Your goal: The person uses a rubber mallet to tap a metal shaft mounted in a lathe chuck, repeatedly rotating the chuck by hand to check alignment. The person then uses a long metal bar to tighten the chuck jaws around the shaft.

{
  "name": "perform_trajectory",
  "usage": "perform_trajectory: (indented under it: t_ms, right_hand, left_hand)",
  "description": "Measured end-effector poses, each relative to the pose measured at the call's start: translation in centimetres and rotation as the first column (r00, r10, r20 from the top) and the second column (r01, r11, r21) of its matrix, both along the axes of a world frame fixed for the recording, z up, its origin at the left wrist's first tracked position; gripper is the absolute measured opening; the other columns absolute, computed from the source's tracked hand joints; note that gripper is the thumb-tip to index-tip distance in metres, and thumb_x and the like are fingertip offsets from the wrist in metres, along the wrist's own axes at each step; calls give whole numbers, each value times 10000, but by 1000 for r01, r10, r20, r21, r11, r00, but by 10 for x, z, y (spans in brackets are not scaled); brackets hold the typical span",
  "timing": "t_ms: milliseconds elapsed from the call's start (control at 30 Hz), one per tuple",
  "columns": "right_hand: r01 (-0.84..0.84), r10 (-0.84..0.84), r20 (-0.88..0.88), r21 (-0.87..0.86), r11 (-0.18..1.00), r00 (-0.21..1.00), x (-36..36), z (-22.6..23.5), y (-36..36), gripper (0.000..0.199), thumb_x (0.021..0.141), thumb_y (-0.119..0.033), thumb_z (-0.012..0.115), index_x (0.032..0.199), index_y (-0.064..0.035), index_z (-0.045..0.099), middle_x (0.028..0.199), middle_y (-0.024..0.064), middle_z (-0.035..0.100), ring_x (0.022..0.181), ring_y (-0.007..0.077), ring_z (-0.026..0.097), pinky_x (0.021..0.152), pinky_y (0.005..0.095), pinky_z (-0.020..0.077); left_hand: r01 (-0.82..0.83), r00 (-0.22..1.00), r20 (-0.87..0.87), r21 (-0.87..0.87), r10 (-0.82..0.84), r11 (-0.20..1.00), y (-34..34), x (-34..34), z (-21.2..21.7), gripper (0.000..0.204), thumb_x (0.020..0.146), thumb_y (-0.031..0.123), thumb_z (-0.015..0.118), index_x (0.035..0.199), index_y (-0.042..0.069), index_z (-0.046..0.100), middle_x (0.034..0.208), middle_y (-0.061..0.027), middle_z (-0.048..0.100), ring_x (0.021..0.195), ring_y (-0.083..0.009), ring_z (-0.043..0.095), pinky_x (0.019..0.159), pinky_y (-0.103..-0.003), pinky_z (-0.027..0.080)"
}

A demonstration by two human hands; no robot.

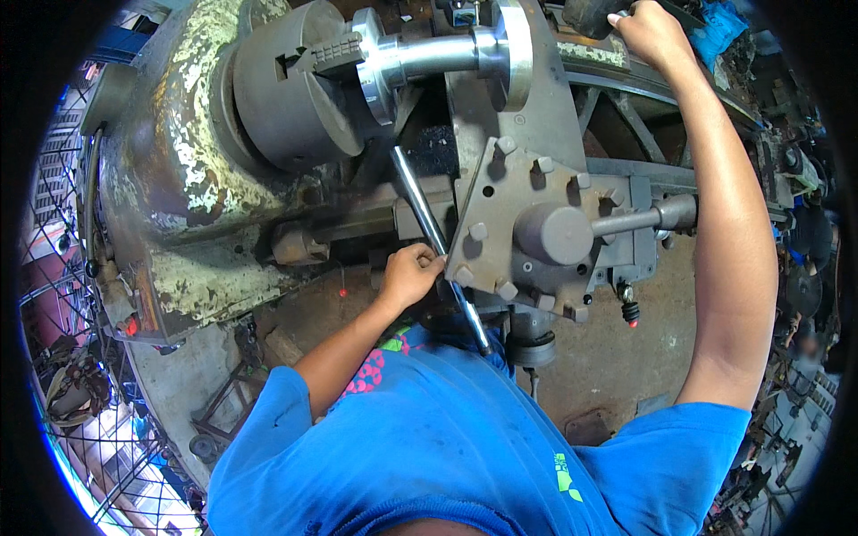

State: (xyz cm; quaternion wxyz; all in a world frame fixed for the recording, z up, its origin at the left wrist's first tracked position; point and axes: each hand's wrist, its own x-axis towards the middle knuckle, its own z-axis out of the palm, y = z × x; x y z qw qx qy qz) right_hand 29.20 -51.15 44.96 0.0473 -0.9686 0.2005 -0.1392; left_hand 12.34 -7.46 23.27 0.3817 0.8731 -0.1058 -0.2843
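My left hand (412,276) is closed beside a shiny round metal bar (416,192), its fingertips against the bar's side. Whatever the curled fingers may hold is hidden. The bar slants past the edge of a grey lathe tool post (500,210), which has several square-headed bolts and a round centre hub (554,234). Up at the far right, my right hand (651,34) reaches over the lathe. Its fingers are bent onto a dark, rounded metal part (590,15). A bright flanged steel shaft (438,55) sits in the jaws of the grey chuck (295,89).
The lathe headstock (183,179), with peeling paint, stands at the left. A handle (648,217) sticks out right from the tool post, near a red-tipped lever (630,308). Bed rails (639,134) run off to the right. A blue bag (718,31) lies at the upper right.
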Motion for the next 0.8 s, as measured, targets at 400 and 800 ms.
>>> perform_trajectory:
  t_ms: [400,800]
  right_hand:
    - [-51,51,-92,-1,999,994,4,-3,-5,417,884,-354,706,1013,42,705,973,283,712,995,425,695,883,485,531]
    - [34,-31,-128,23,999,991,-7,14,22,429,910,-352,714,1063,48,713,1068,292,704,1080,413,682,940,484,536]
  left_hand:
    - [224,954,201,24,-224,974,-19,-29,3,246,816,172,758,1037,70,724,969,-209,722,935,-409,686,787,-472,579]
    - [367,926,37,135,-375,920,-11,15,80,224,820,176,735,971,14,704,884,-243,704,841,-456,682,758,-495,561]
